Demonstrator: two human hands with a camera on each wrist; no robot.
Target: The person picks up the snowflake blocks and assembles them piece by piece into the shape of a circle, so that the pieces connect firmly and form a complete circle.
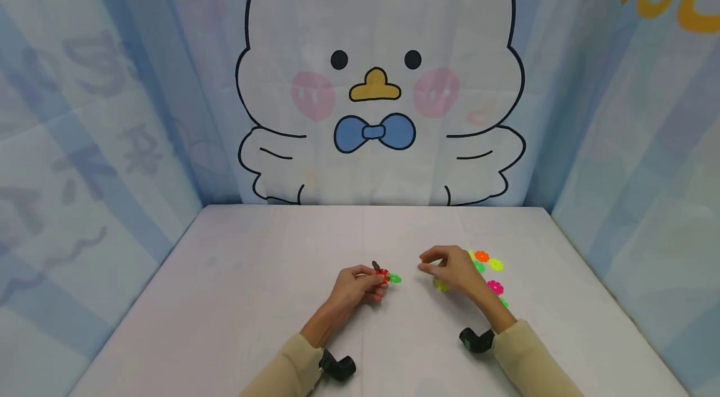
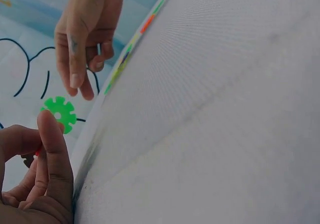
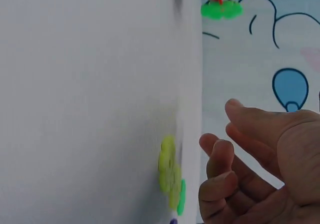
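Observation:
My left hand (image 1: 354,287) pinches a red notched snowflake disc (image 1: 385,273) between thumb and fingers. Joined to that disc are a green disc (image 2: 66,115), standing out past the fingertips, and a brown disc (image 1: 375,266) on its far side. My fingers hide much of the red one. To the right, my right hand (image 1: 454,269) hovers over the table with nothing between thumb and fingers, which are loosely bent and apart in the right wrist view. Below it lies a yellow disc (image 1: 441,285), partly covered by the hand in the head view.
Several loose discs lie around the right hand, among them an orange one (image 1: 482,256), a yellow one (image 1: 496,264) and a pink one (image 1: 495,287). The white table (image 1: 253,297) ends at a cartoon-printed curtain (image 1: 377,178). Black devices (image 1: 339,367) stick out at both sleeves.

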